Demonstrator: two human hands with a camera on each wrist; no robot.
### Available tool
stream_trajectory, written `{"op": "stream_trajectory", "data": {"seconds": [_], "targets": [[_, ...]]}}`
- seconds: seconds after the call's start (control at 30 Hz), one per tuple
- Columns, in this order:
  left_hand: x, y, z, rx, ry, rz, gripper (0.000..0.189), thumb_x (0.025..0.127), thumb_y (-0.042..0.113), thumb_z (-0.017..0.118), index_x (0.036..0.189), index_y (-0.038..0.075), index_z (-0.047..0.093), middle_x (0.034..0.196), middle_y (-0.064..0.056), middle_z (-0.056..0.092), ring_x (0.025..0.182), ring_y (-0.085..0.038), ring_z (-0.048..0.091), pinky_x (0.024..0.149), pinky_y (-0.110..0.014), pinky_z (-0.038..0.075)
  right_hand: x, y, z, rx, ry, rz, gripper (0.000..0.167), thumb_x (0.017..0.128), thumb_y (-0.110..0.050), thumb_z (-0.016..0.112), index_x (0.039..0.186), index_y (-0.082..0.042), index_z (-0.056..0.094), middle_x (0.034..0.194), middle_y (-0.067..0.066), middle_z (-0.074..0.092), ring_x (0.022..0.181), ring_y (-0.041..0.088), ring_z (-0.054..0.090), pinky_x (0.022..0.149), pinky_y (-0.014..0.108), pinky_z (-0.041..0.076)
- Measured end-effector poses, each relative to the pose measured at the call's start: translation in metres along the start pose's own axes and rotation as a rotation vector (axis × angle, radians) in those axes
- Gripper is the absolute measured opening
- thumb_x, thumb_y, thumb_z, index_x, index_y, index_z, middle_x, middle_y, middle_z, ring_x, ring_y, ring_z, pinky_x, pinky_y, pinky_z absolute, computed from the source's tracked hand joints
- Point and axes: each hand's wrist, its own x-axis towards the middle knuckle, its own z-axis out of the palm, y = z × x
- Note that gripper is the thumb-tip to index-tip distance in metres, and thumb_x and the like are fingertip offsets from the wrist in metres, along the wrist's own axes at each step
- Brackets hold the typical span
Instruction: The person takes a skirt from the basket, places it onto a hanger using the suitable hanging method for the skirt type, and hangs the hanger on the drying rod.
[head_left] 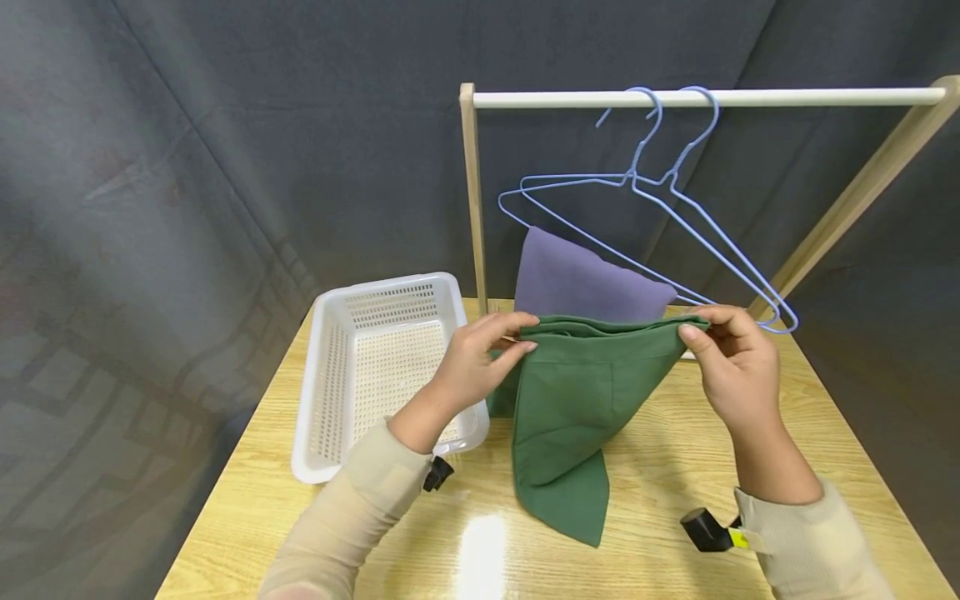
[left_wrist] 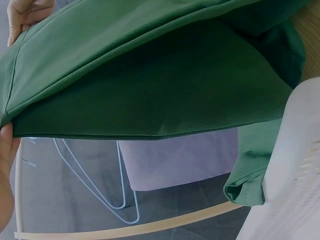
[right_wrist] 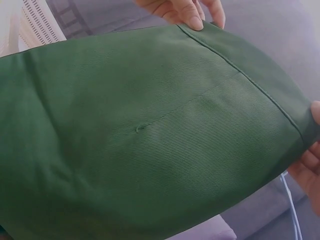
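Green pants [head_left: 577, 383] hang from both hands by the waistband, with the lower part dangling down over the table. My left hand [head_left: 483, 350] pinches the left end of the waistband between thumb and fingers. At the other end, my right hand [head_left: 735, 362] pinches the right corner, keeping the band stretched between them. A stitched seam runs below the band on the green fabric [right_wrist: 165, 120] in the right wrist view. Behind the pants, a purple cloth [head_left: 577, 271] drapes over the lower bar of a blue hanger [head_left: 517, 200]; its lower part is hidden.
A white rack rail [head_left: 810, 98] carries two blue hangers, the second hanger [head_left: 731, 229] bare. The rack's wooden post [head_left: 474, 200] stands behind a white perforated basket [head_left: 303, 417] at the left of the wooden table [head_left: 660, 475]. Grey curtain [head_left: 300, 125] hangs behind.
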Motion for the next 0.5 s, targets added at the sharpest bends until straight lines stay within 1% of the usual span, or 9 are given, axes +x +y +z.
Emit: {"op": "stream_trajectory", "data": {"seconds": [0.13,0.23,0.33,0.5], "targets": [[0.001,-0.0001,-0.0014,0.053,-0.025,0.052,0.021,0.072,-0.001,0.067,0.092,0.0,0.06,0.083,-0.009,0.061,0.069,-0.013,0.057,0.064,-0.012,0.044,-0.0004,-0.0007,-0.0007,-0.007,0.007,0.005,0.011,0.076,0.014,0.055,0.086,0.009,0.057,0.084,0.006,0.06,0.071,0.01,0.054,0.062,0.014,0.042],[0.0024,0.0003,-0.0024,0.084,-0.03,0.082,0.019,0.072,0.0,0.066,0.09,0.001,0.06,0.082,-0.007,0.061,0.068,-0.012,0.056,0.064,-0.011,0.042,-0.0004,-0.0007,-0.0008,-0.005,0.007,0.003,0.011,0.076,0.015,0.054,0.086,0.01,0.056,0.084,0.006,0.06,0.071,0.011,0.054,0.062,0.015,0.042],[0.0038,0.0009,-0.0033,0.097,-0.032,0.091,0.016,0.073,0.001,0.066,0.087,0.001,0.059,0.082,-0.007,0.06,0.068,-0.011,0.055,0.064,-0.012,0.042,-0.0001,-0.0005,-0.0006,-0.01,-0.002,-0.004,0.011,0.076,0.014,0.054,0.086,0.01,0.056,0.084,0.006,0.06,0.072,0.011,0.054,0.063,0.015,0.042],[0.0054,0.0011,-0.0041,0.074,-0.042,0.073,0.013,0.074,-0.001,0.064,0.086,0.001,0.058,0.082,-0.007,0.06,0.07,-0.011,0.054,0.065,-0.013,0.042,0.0007,-0.0004,-0.0004,-0.029,-0.023,-0.021,0.009,0.077,0.011,0.055,0.086,0.011,0.056,0.086,0.006,0.06,0.073,0.011,0.055,0.064,0.015,0.043]]}}
